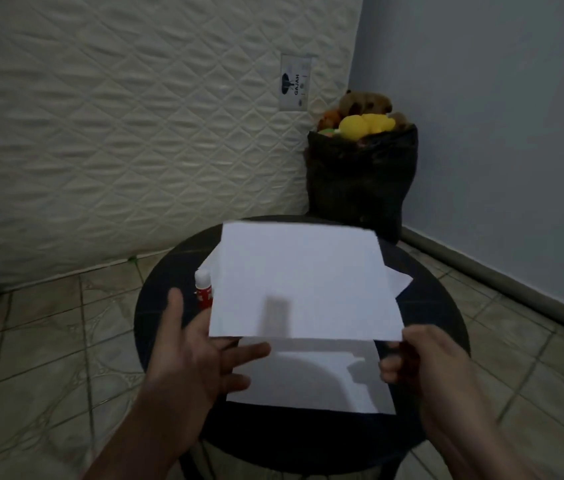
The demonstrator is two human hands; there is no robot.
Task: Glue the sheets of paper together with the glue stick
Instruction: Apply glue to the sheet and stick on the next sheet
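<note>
A white sheet of paper [303, 282] hangs lifted above the round dark table [439, 306]; my right hand [422, 362] pinches its near right corner. My left hand [197, 355] is spread open at the sheet's near left corner, fingers reaching under the edge, holding nothing. A second white sheet [311, 382] lies flat on the table below, partly in shadow. Another paper corner [401, 278] sticks out at the far right. The glue stick [203, 289], red with a white cap, stands on the table at the left, half hidden by the lifted sheet.
A black bag [360, 181] stuffed with plush toys stands in the room's corner behind the table. A quilted mattress [117, 133] leans against the wall at left. Tiled floor [48, 341] surrounds the table.
</note>
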